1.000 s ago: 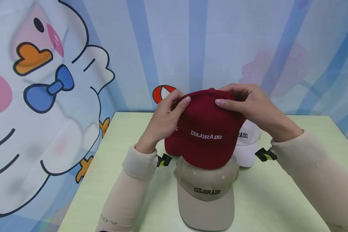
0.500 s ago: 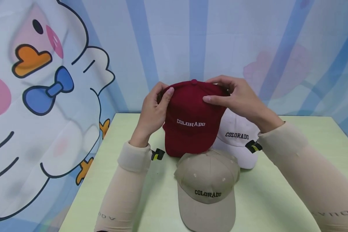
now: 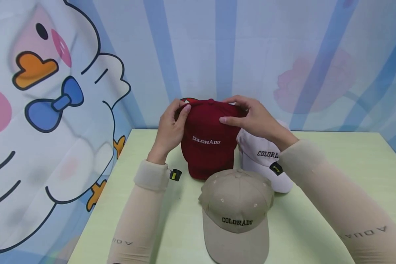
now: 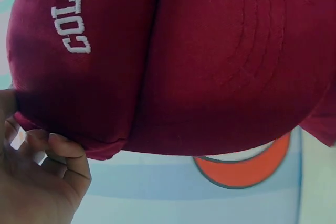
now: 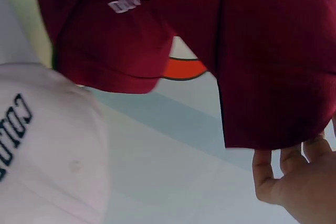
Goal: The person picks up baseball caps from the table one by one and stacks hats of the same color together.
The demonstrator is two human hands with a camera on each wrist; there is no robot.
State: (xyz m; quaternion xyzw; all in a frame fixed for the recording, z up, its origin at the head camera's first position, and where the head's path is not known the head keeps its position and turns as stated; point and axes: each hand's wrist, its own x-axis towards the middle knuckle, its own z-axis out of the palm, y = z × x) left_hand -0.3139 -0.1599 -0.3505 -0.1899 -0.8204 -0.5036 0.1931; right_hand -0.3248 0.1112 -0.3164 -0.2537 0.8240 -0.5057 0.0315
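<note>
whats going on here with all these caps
A person holds a dark red cap by its crown with both hands, the left hand on one side and the right hand on the other. A beige cap and a white cap lie on the pale green table.

held cap (image 3: 206, 146) behind front cap (image 3: 235, 209), beside right cap (image 3: 264, 154)

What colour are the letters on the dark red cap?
White, clearest in the head view on the dark red cap.
</note>
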